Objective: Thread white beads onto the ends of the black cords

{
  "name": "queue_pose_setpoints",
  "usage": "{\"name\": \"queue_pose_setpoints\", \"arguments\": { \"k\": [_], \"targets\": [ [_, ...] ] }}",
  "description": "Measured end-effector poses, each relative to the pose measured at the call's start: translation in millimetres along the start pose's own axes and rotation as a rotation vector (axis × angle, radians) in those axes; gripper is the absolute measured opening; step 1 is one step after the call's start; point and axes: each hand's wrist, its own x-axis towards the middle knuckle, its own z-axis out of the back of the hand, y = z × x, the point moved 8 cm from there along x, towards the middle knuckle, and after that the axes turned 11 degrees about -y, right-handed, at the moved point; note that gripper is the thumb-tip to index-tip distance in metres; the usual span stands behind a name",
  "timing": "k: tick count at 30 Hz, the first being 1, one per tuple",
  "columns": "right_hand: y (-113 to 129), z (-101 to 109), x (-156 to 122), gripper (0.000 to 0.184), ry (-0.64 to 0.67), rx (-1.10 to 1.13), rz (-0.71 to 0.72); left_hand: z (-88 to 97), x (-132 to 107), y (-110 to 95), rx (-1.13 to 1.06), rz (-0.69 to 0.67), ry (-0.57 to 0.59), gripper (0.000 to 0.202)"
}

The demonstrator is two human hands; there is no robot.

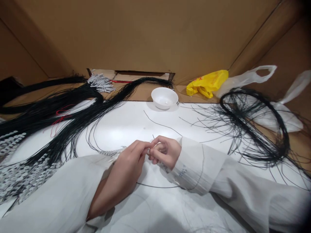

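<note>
My left hand (131, 160) and my right hand (165, 151) meet over the white tabletop, fingertips almost touching. Between the fingertips sits a small shiny whitish piece (148, 150), mostly covered; my left thumb and forefinger are closed on it. Fingers of my right hand are curled in a pinch, with thin black cord (166, 169) showing just below them. What lies inside that pinch is largely hidden. A black strand (157, 186) curves across the table under both hands. Beside my left wrist lies a row of small white pieces (113, 152) on thin black cords.
A white bowl (164, 97) stands at the back. Bundles of black cord (85, 116) with clustered white pieces (18, 178) spread over the left side. To the right lie a coiled black bundle (279, 123), a yellow bag (207, 83) and clear plastic bags (247, 77). Cardboard walls (155, 35) enclose the table.
</note>
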Motion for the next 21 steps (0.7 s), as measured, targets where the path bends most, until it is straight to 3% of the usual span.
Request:
{"name": "queue_pose_setpoints", "arguments": {
  "k": [8, 15, 21],
  "targets": [
    [3, 0, -1, 0.008, 0.029, -0.057, 0.017, 0.3, -2, -1, 0.001, 0.056, 0.029, 0.015],
    [7, -4, -2, 0.007, 0.054, -0.089, 0.090, 0.2, 3, 10, -0.130, 0.201, 0.080, 0.013],
    [9, -4, -1, 0.009, 0.030, -0.177, 0.089, 1.3, 3, 9, 0.003, 0.144, 0.027, 0.016]
  ]
}}
